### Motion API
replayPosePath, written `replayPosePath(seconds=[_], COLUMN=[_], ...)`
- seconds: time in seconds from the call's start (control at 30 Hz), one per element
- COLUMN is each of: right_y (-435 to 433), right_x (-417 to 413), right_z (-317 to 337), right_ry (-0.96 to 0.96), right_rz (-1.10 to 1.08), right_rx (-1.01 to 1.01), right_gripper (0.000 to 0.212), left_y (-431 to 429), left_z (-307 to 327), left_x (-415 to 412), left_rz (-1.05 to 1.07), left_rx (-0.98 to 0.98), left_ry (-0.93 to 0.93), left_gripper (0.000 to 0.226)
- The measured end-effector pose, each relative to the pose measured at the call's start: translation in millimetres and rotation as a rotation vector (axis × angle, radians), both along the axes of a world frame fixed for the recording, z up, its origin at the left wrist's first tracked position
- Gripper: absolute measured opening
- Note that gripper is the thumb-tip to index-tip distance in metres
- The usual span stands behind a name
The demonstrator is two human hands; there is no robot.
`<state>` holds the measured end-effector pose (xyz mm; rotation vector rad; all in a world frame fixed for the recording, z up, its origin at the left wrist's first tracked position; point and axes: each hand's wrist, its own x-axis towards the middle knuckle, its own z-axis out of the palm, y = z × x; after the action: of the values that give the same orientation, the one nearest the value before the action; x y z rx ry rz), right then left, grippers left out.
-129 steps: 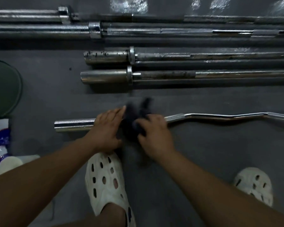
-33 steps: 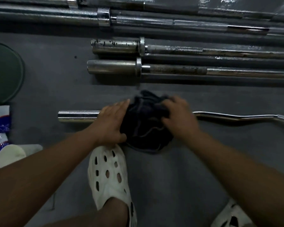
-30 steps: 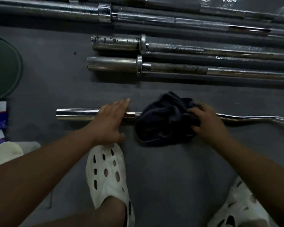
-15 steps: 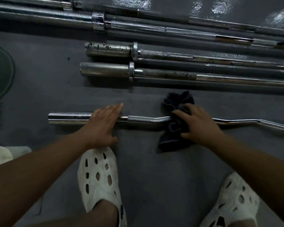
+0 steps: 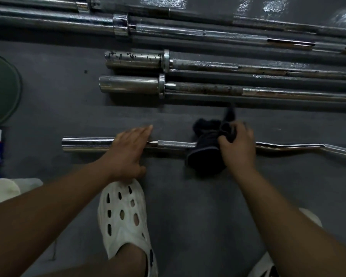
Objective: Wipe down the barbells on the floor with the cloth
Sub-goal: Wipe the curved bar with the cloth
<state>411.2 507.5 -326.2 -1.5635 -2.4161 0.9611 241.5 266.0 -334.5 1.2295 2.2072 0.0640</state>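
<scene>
Far left of both hands, a dark round plate [image 5: 2, 88] lies on the floor. The left hand [image 5: 128, 152] lies flat, fingers straight and together, pressing down on the curl bar [image 5: 88, 143] where its smooth sleeve meets the shaft. The sleeve's free end sticks out left of the palm. Just right of that hand, a knurled stretch of shaft shows bare. Next, the dark cloth [image 5: 206, 154] is bunched over the bar, and the right hand [image 5: 238, 148] clenches it, fingers curled into the folds. Beyond those knuckles lie the straight barbells [image 5: 128, 86]. Right of the grip, the bar's bends run on.
</scene>
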Motion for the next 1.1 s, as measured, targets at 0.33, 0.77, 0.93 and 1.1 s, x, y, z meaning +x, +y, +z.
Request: replayPosePath(seconds=[0.33,0.77,0.93,1.1], right_y=[-70.3,-0.1,40.0,-69.5], right_x=[-64.0,28.9,17.5,-48.4], right_z=[10.8,-3.8,6.7,21.9], right_ry=[0.015,-0.210,-0.320,-0.081], right_rz=[0.534,0.685,0.235,0.869], right_rx=[-0.021,0.208,0.186,0.211], right_gripper=[0.041,0.049,0.036,0.044], left_y=[-3.5,-8.5,-2.2,-7.2], left_z=[-11.6,-10.1,-3.9,-7.3], left_x=[-4.8,-1.2,1.1,-1.0], left_rz=[0.016,0.029,0.027,0.019], left_rx=[0.068,0.036,0.008,0.014], left_ry=[-0.018,-0.041,-0.046,-0.010], left_gripper=[0.122,0.124,0.124,0.120])
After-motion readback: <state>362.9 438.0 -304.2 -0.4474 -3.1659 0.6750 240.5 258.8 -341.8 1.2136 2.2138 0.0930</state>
